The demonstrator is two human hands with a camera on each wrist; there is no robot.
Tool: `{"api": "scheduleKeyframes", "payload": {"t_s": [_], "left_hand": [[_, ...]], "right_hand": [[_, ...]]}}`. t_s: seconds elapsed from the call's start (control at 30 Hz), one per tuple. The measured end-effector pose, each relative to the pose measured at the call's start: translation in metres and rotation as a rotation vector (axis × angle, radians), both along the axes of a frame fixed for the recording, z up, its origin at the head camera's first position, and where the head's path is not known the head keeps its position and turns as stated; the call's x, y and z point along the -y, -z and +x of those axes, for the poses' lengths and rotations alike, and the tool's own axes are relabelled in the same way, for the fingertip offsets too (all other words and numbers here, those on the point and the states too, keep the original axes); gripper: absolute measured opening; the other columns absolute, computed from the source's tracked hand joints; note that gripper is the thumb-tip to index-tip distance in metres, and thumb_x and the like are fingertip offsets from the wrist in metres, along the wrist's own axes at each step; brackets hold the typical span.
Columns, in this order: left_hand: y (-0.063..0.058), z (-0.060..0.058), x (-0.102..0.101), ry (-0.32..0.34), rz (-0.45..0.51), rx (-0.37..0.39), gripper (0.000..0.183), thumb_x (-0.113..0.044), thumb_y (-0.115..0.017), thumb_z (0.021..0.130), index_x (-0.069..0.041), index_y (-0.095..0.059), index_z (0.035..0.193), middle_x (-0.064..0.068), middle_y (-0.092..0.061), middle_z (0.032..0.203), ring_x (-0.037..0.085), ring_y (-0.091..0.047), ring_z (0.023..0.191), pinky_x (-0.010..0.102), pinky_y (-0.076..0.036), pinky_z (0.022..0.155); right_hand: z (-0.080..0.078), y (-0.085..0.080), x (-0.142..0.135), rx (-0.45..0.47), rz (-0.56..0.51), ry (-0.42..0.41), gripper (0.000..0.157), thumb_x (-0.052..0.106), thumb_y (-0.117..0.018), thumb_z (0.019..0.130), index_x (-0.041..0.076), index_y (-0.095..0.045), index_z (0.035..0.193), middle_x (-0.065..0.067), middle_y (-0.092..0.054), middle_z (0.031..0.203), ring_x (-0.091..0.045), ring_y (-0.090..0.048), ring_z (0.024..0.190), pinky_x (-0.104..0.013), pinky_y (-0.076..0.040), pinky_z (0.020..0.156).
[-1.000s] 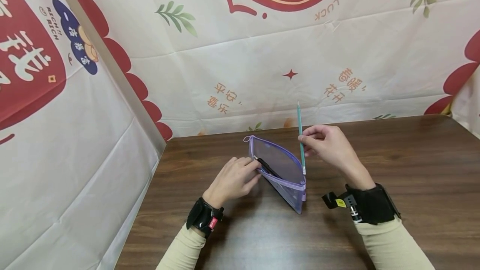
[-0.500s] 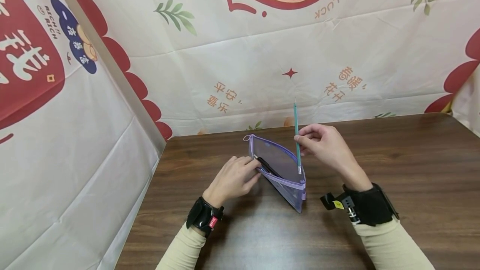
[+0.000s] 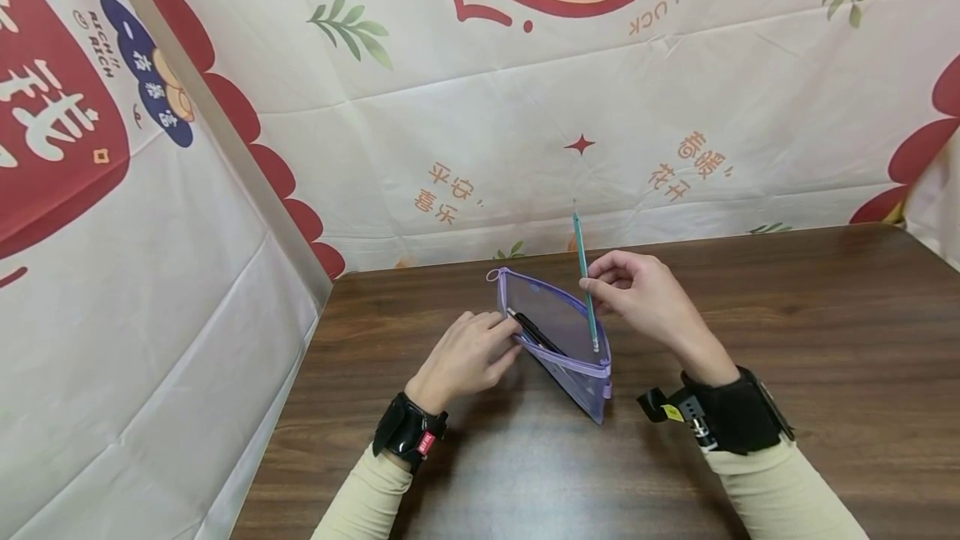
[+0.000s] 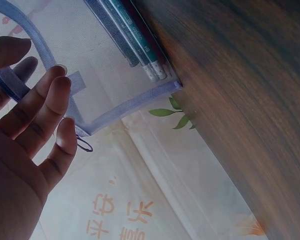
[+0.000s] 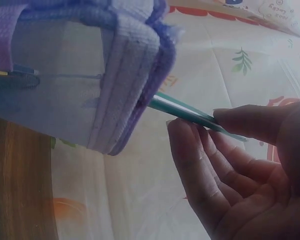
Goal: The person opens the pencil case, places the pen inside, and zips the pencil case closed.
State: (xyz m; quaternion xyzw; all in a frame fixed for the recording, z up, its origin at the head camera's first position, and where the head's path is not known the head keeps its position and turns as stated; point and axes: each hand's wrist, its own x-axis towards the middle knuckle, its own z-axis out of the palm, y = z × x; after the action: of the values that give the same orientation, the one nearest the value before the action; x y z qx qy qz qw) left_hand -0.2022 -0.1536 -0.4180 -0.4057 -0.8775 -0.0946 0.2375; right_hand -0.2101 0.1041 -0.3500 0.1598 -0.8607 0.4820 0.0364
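Observation:
A purple mesh zip pencil case (image 3: 573, 390) stands on the table with its mouth spread wide. My left hand (image 3: 468, 357) pinches its near rim between thumb and fingers. In the left wrist view, several pencils (image 4: 135, 35) with white eraser ends lie inside along the bottom. A black pen (image 3: 534, 330) leans in the mouth beside the left fingers. Between thumb and fingertips, my right hand (image 3: 645, 294) pinches a teal pencil (image 3: 581, 248). It is nearly upright, point up, its eraser end within the mouth. In the right wrist view the case's edge hides the pencil's lower end.
The brown wooden table (image 3: 825, 340) stretches out on both sides of the case. A white printed cloth (image 3: 525, 132) hangs behind the table's far edge, and another cloth panel (image 3: 187, 315) hangs along the left side.
My right hand has moved a little left with the teal pencil, bringing its eraser end from the case's right edge into the mouth. The left hand and the case have barely moved.

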Motion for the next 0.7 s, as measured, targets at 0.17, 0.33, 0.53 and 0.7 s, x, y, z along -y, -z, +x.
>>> {"api": "scheduleKeyframes", "payload": {"t_s": [0.17, 0.33, 0.53, 0.7], "left_hand": [[-0.0002, -0.0008, 0.0000, -0.002, -0.006, 0.007, 0.014, -0.027, -0.060, 0.087, -0.017, -0.063, 0.097, -0.005, -0.063, 0.085, 0.011, -0.057, 0.077, 0.031, -0.044, 0.062], [-0.0001, -0.0015, -0.0004, -0.004, -0.006, 0.010, 0.014, -0.026, -0.062, 0.086, -0.017, -0.063, 0.096, -0.005, -0.063, 0.085, 0.011, -0.056, 0.076, 0.032, -0.044, 0.062], [0.0008, -0.0015, -0.0001, -0.006, -0.007, 0.006, 0.014, -0.026, -0.062, 0.086, -0.017, -0.063, 0.096, -0.005, -0.063, 0.085, 0.011, -0.057, 0.076, 0.031, -0.042, 0.060], [0.0007, -0.0013, 0.0002, -0.006, -0.008, 0.002, 0.014, -0.026, -0.061, 0.086, -0.017, -0.063, 0.095, -0.005, -0.061, 0.083, 0.011, -0.055, 0.073, 0.031, -0.041, 0.059]], "right_hand": [[0.0006, 0.0005, 0.0016, -0.004, 0.000, -0.011, 0.016, 0.013, -0.063, 0.088, -0.001, -0.062, 0.095, -0.018, -0.067, 0.083, -0.029, -0.067, 0.070, -0.026, -0.057, 0.058], [0.0013, 0.0018, 0.0032, -0.006, 0.009, -0.023, 0.014, 0.012, -0.063, 0.087, -0.001, -0.062, 0.094, -0.016, -0.067, 0.082, -0.029, -0.067, 0.070, -0.027, -0.057, 0.057], [0.0010, 0.0042, 0.0056, 0.018, 0.003, -0.034, 0.013, 0.011, -0.064, 0.086, 0.000, -0.062, 0.093, -0.017, -0.068, 0.082, -0.028, -0.067, 0.068, -0.030, -0.057, 0.057], [-0.0005, 0.0073, 0.0073, 0.007, 0.007, -0.061, 0.012, 0.010, -0.065, 0.086, -0.001, -0.063, 0.091, -0.016, -0.069, 0.079, -0.026, -0.066, 0.063, -0.035, -0.057, 0.057]]}}
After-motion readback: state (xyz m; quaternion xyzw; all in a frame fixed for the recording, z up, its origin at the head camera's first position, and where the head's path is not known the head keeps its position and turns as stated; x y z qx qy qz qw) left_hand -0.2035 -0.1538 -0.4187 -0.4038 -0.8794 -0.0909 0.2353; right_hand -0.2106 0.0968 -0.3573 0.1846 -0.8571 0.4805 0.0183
